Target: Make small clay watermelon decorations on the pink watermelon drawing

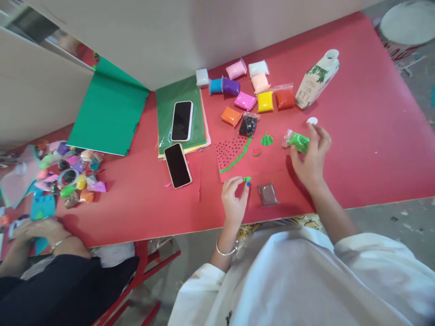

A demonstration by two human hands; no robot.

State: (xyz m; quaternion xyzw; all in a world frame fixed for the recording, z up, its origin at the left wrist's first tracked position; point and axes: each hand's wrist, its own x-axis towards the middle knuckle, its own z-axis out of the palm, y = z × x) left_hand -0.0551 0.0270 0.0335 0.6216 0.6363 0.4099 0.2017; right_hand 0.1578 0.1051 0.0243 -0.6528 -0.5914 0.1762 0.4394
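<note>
Pinching a small green clay bit (pixel 247 179) between thumb and forefinger, the left hand (pixel 234 199) sits closed at the near edge of the red table (pixel 367 149). The right hand (pixel 311 156) lies at about 2 o'clock from it, fingers curled loosely over the near end of a green clay bag (pixel 297 141); whether it truly grips the bag or only rests on it, I cannot tell. The bag's long axis runs roughly 10 to 4 o'clock, and the right hand is much the nearer to it. A watermelon slice (pixel 233 153) made on red paper lies at 12 o'clock from the pinched bit, just beside it. A brown bag (pixel 268 194) sits at 3 o'clock from the left hand, between the two wrists. A white cap (pixel 311 121) lies at 12 o'clock of the right hand, and the carton (pixel 317 80) beyond it carries print too small to read. Two phones (pixel 180 142) show blank screens.
</note>
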